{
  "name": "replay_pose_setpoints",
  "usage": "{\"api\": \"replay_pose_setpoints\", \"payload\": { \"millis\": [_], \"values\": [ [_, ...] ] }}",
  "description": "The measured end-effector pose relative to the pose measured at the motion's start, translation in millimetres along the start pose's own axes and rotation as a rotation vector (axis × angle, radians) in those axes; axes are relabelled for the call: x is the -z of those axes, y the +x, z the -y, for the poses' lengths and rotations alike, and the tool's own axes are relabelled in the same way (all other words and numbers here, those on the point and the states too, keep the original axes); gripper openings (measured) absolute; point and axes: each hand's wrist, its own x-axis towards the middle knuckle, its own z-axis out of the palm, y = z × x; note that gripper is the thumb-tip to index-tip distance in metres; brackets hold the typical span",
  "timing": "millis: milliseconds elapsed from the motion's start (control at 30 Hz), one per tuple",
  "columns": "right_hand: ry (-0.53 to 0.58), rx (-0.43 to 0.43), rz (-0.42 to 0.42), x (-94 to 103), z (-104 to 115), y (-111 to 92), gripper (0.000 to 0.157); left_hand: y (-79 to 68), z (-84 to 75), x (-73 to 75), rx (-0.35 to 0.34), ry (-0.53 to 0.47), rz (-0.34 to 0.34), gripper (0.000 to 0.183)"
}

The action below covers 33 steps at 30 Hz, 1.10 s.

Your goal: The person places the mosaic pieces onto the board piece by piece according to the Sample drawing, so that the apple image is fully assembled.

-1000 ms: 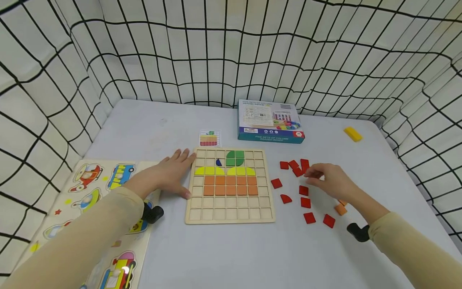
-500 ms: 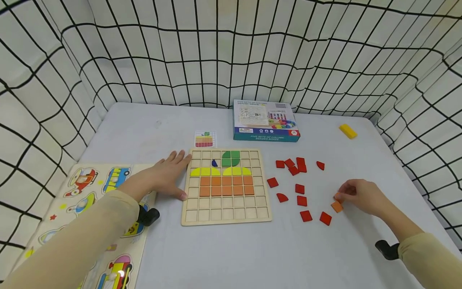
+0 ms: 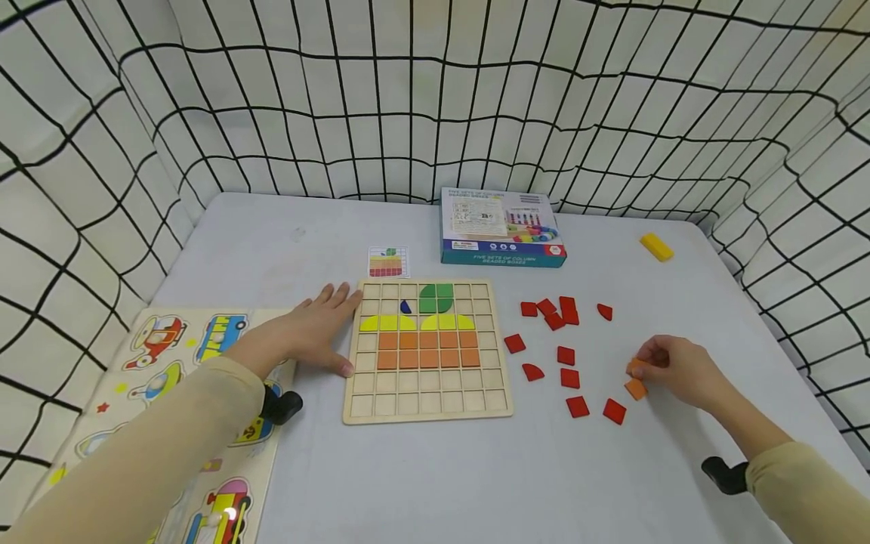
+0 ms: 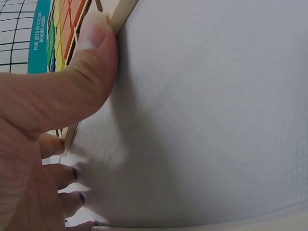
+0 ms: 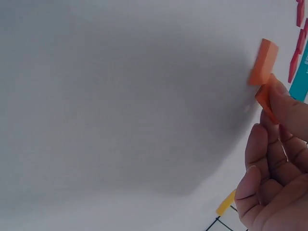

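Note:
My left hand [image 3: 306,332] lies with fingers spread along the left edge of a wooden grid board [image 3: 427,406], its thumb [image 4: 91,53] on the frame. The board holds two rows of orange square tiles [image 3: 428,349], yellow pieces [image 3: 445,323] above them, green pieces [image 3: 436,298] and a small dark blue piece [image 3: 405,307]. My right hand [image 3: 683,370] is right of the board, thumb and fingers pinching an orange tile [image 5: 265,102]. Another orange tile [image 3: 635,389] lies right beside it on the table. Several red tiles [image 3: 566,355] are scattered between board and hand.
A small pattern card [image 3: 388,262] and a blue-green box [image 3: 503,228] stand behind the board. One yellow block [image 3: 656,247] lies at the far right. A vehicle picture puzzle board [image 3: 156,423] is under my left arm. Black netting [image 3: 435,113] encloses the table.
My right hand has moved from the red tiles right and toward me to the orange tiles, where it now pinches one. A red piece shows apart near its former place. My left hand stays at the board.

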Motion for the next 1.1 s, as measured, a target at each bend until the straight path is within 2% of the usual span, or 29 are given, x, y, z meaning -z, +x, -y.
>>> {"api": "replay_pose_setpoints", "payload": {
  "millis": [167,333,533,800,1100],
  "values": [
    [0.051,0.060,-0.017,4.5,25.7,13.0,0.024,-1.3,1.4,0.0,0.006,0.001,0.002,0.125],
    [0.115,0.100,-0.002,-0.7,76.0,33.0,0.024,-1.1,1.1,-0.5,0.013,-0.002,0.013,0.125],
    [0.189,0.163,0.062,-21.8,137.6,55.4,0.019,0.3,-1.4,-0.4,0.017,-0.002,0.017,0.124],
    [0.297,0.213,0.199,-50.8,203.9,80.7,0.016,1.7,-0.9,-1.1,0.018,-0.004,0.018,0.124],
    [0.263,0.293,0.283,-81.7,268.1,99.9,0.010,0.1,-0.1,1.2,0.037,-0.005,0.029,0.124]
  ]
}}
